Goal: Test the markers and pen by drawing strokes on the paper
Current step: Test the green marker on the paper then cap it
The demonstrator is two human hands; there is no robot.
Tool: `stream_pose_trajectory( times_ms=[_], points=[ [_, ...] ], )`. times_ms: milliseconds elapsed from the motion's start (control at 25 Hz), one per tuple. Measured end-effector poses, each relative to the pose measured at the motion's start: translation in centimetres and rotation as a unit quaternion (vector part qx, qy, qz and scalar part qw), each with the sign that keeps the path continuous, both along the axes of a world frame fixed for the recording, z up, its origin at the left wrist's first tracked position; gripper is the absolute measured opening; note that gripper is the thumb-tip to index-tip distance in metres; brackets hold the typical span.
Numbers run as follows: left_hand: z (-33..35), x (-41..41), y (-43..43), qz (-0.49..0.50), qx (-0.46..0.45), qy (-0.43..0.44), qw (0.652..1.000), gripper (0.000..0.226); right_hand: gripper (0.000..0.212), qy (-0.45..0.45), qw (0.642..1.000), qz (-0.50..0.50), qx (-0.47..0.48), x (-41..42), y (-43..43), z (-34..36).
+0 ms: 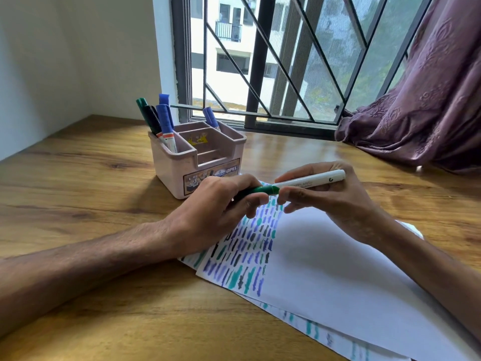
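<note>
A white-bodied marker (pixel 312 181) with a green cap (pixel 263 190) is held level above the paper (pixel 325 261). My right hand (pixel 335 201) grips the white barrel. My left hand (pixel 221 204) has its fingers curled round the green cap end. The cap sits against the barrel; I cannot tell whether it is fully seated. The top sheet carries several short strokes in blue, purple, teal and black along its left part. More marked sheets lie under it.
A pink desk organiser (pixel 197 157) stands just beyond my hands, holding several blue, green and black markers (pixel 158 118). The wooden table (pixel 91 183) meets a barred window behind. A purple curtain (pixel 421 113) drapes onto the table at the far right.
</note>
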State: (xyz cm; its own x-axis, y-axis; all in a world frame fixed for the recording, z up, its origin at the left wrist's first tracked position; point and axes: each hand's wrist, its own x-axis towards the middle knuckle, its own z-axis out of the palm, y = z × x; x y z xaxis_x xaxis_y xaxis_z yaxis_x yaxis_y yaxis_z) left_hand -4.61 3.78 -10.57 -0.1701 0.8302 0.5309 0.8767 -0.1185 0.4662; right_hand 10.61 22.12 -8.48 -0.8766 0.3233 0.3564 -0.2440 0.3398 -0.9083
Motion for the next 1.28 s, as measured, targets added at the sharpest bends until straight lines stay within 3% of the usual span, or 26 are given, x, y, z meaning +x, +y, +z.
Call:
stream_pose_trajectory(
  times_ms=[80,160,400,520,680,840,1000,1280],
  points=[
    [0.0,-0.1,-0.1,0.006,0.018,-0.023,1.0,0.022,0.031,-0.01,1.0,0.015,-0.012,0.3,0.7,0.3],
    [0.0,-0.2,-0.3,0.006,0.031,-0.069,0.997,0.025,0.027,-0.027,1.0,0.011,0.005,0.6,1.2,0.5],
    [0.1,-0.5,-0.1,-0.022,0.016,-0.19,0.981,0.03,0.025,-0.051,0.984,-0.026,0.168,0.0,0.1,0.3],
    [-0.4,-0.4,0.0,0.009,-0.024,-0.17,0.985,0.032,0.027,-0.026,0.985,-0.065,0.155,-0.4,0.3,1.1],
    [-0.3,0.0,-0.3,0.026,-0.058,-0.087,0.994,0.027,0.058,-0.021,0.992,-0.069,0.1,-1.2,0.0,2.3],
    [-0.3,0.1,-0.2,0.026,-0.059,-0.059,0.996,0.027,0.086,-0.003,0.987,-0.026,0.156,-3.0,-1.0,5.7],
    [-0.3,0.2,-0.3,0.022,-0.063,-0.052,0.996,0.027,0.077,0.077,0.97,-0.062,0.222,-6.7,-1.7,8.4],
    [-0.2,0.3,-0.2,0.022,-0.082,-0.048,0.995,0.028,0.067,0.174,0.941,-0.154,0.247,-11.4,-1.6,7.4]
  ],
)
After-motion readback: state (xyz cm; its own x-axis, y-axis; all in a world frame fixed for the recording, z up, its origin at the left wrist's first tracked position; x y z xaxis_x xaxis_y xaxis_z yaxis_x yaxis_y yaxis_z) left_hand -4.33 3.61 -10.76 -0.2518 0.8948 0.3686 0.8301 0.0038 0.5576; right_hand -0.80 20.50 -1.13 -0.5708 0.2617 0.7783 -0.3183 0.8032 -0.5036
